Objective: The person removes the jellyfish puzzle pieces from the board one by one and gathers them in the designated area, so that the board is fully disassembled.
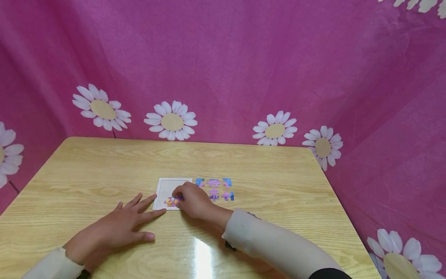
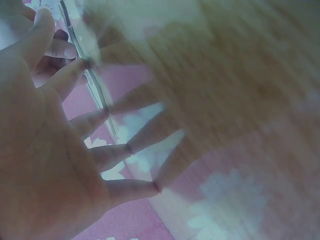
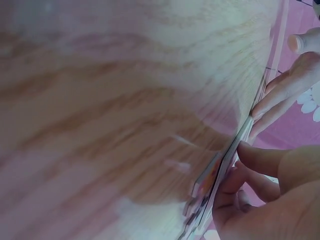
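Cardboard is what you are working with: a thin, flat, white-bordered puzzle tray (image 1: 166, 186), square in outline, lies flat on the glossy wood-grain table (image 1: 265, 162), its edges running roughly square to the table's near edge. One colourful puzzle piece (image 1: 172, 201), purple and orange with knobbed edges, sits in the tray's near part, by its right corner. Your right hand (image 1: 193, 200) is curled over that spot, knuckles up, fingertips bent down onto the piece and the tray; from the head view you cannot tell whether the fingers pinch the piece or only press it. The right wrist view shows the tray edge-on, with your bent fingers (image 3: 260, 160) against its rim.

Your left hand (image 1: 115, 228) lies palm down on the table just left of the tray, fingers straight and spread, holding nothing, the fingertips (image 1: 153, 197) reaching the tray's left edge. The forearm comes in from the near left, the right forearm from the near right in a pale sleeve (image 1: 275, 244).

Five loose pieces (image 1: 217, 189), blue and purple, lie in two short rows just right of the tray, flat and apart from one another. Behind the table hangs a pink cloth (image 1: 223, 58) printed with white daisies.
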Available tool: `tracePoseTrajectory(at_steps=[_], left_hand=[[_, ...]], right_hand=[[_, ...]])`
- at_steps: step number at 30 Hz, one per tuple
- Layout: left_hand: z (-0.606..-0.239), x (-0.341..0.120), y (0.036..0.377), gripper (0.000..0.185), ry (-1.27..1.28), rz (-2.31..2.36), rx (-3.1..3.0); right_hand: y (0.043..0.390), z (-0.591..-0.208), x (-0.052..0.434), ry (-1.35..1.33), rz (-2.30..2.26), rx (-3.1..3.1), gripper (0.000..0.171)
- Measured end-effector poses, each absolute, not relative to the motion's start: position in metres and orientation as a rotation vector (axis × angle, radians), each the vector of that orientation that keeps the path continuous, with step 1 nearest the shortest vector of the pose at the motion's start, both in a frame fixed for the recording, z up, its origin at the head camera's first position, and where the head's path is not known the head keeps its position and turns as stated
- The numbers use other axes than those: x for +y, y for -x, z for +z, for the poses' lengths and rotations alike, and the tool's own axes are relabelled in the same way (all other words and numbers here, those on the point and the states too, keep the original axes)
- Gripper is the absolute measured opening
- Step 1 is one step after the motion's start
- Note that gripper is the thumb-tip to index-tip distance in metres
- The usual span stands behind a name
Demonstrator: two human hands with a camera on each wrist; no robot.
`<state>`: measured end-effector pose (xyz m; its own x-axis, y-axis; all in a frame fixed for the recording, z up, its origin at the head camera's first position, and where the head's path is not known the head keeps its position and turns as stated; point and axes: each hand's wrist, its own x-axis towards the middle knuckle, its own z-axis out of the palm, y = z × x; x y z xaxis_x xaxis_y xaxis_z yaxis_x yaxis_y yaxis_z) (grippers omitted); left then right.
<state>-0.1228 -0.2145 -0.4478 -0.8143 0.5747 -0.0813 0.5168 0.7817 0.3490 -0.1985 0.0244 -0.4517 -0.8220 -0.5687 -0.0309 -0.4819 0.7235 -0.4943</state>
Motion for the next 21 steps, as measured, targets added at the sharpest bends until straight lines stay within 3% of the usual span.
tracePoseTrajectory(at_steps=[14, 21], left_hand=[[-0.449, -0.2135, 0.1224, 0.068, -0.872, 0.463, 2.798], [-0.4509, -0.2147, 0.1228, 0.069, -0.858, 0.454, 2.808]], right_hand=[[0.2004, -0.4525, 0.0207, 0.798, -0.717, 2.715, 0.014], [0.2009, -0.4531, 0.0208, 0.794, -0.703, 2.725, 0.018]])
